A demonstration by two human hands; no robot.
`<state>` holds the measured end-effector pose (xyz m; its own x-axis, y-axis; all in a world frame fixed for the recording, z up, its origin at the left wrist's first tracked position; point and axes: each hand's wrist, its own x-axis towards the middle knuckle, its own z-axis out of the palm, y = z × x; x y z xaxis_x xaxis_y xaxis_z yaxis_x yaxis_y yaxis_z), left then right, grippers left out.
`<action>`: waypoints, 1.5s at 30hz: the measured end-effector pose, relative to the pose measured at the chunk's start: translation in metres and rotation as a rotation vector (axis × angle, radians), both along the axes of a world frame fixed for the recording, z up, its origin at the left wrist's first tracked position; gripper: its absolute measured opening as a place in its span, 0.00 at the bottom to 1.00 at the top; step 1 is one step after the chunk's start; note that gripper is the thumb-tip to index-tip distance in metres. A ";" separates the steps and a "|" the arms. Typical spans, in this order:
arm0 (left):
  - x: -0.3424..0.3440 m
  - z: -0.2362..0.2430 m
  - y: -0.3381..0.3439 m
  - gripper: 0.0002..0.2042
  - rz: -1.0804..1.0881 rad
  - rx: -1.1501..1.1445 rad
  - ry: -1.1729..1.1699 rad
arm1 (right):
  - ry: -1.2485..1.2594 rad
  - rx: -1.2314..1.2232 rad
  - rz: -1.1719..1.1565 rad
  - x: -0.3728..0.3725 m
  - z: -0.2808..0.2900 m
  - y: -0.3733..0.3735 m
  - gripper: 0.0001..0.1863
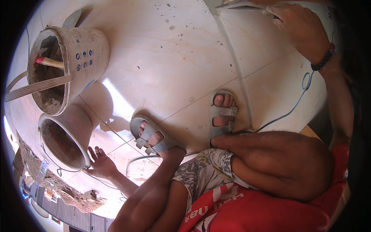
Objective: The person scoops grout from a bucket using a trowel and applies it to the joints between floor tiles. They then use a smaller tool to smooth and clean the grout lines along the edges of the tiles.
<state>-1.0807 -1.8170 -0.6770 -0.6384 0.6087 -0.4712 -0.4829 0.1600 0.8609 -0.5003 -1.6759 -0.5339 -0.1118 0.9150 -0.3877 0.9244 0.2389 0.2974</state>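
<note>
My left hand [101, 164] is beside the mouth of a grey bucket [77, 120] lying tipped on the tiles. Its fingers are apart, and the thumb is at the bucket's rim. At the upper right, my right hand [295, 25] is closed around the dark handle of a trowel, whose thin flat blade [245, 7] lies low along the floor. A larger white bucket [91, 50], crusted with dried mortar, stands at the left. Inside it leans a wooden handle with a red end [52, 62].
Large pale floor tiles [174, 58] with dark specks spread around my sandalled feet. A blue cable [288, 112] loops at the right and passes behind my legs. Broken rubble [65, 193] edges the lower left. A flat grey blade [72, 18] lies behind the white bucket.
</note>
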 end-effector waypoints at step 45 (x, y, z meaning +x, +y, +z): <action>-0.032 -0.009 -0.017 0.38 -0.140 0.072 0.072 | -0.107 -0.108 0.498 -0.063 -0.026 0.053 0.16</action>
